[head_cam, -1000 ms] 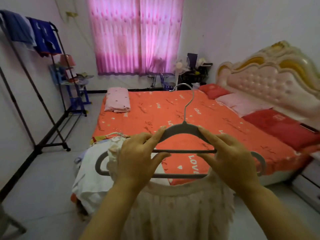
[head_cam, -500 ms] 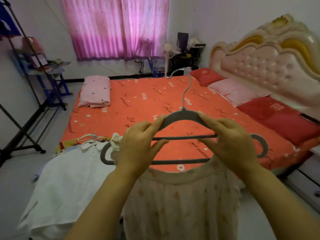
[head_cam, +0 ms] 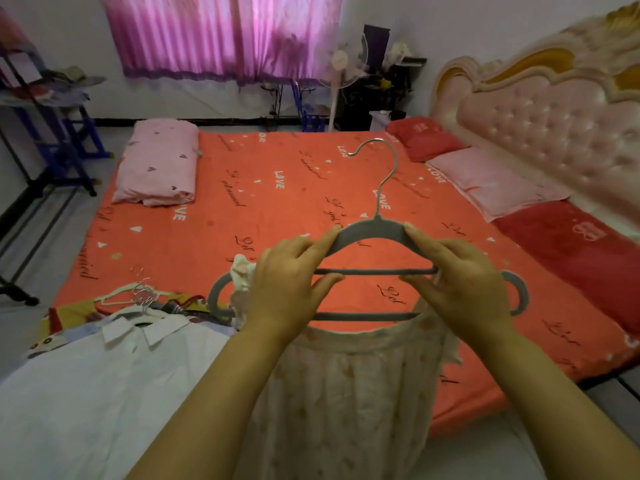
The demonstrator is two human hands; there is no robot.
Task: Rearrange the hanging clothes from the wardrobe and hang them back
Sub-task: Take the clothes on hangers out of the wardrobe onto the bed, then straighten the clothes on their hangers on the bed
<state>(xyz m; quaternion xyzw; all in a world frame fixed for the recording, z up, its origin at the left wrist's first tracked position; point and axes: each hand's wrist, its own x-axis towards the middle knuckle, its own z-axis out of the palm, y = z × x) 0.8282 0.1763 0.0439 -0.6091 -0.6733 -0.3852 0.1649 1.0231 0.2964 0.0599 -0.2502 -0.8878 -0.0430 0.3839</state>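
Nearest: cream, pleated, faintly printed dress (head_cam: 346,393), draped on matte grey hanger (head_cam: 375,230) with metal hook. White collared shirt (head_cam: 104,375) just left. Fingers of left hand (head_cam: 287,289) and right hand (head_cam: 464,282) clamped on hanger's arch and upper bar. Held over near edge of orange bed (head_cam: 277,216).

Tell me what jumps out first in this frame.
Dead centre, the left hand and right hand pinch a grey flocked hanger with a metal hook, and a cream patterned dress hangs from it. Behind spreads the orange-red bedsheet printed with LOVE, with bright pink curtains glowing at the far wall. A white collared shirt lies at lower left.
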